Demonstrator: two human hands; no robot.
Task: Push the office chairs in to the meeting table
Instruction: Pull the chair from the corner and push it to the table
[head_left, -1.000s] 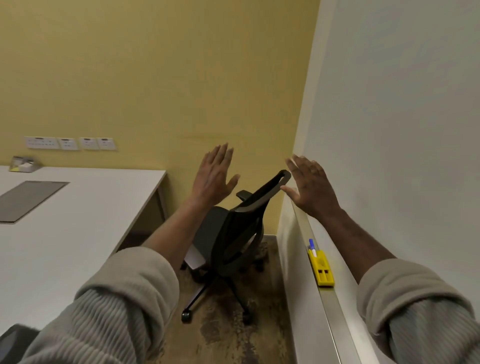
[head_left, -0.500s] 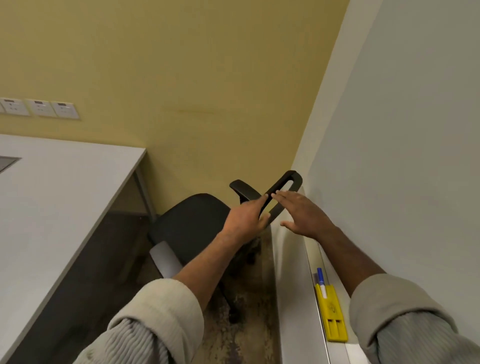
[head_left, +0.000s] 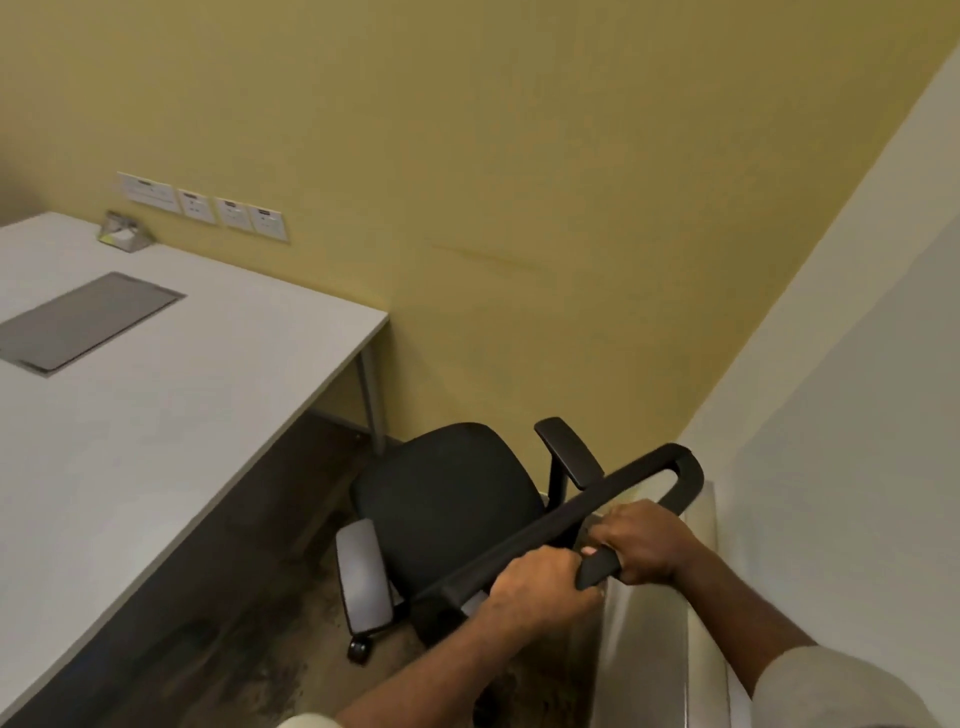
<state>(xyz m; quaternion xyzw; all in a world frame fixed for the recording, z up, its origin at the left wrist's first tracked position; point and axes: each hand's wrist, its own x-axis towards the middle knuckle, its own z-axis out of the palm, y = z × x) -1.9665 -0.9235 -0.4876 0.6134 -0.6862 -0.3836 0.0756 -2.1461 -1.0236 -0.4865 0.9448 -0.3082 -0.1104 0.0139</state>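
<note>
Office chair (head_left: 447, 499): black, on castors, parked in the corner between yellow wall (head_left: 467, 182) and white side wall (head_left: 857, 415), seat turned toward the meeting table (head_left: 171, 405) but well clear of its edge, near the table leg (head_left: 371, 400). Judged fairly light to roll, stiff in the frame, free to swivel on its column, so liable to turn rather than travel if pushed off-centre. Carpet (head_left: 270, 670) looked worn and patchy; some drag on the wheels expected. Best hold judged to be the top rail of the backrest (head_left: 597, 512), both sides of centre. Left hand (head_left: 535, 582) closed round the rail, fingers wrapped under. Right hand (head_left: 641, 543) likewise clenched on it, just beside the left, knuckles up. Backrest close against the ledge (head_left: 649, 639) along the side wall. Armrests (head_left: 569, 452) unheld.
</note>
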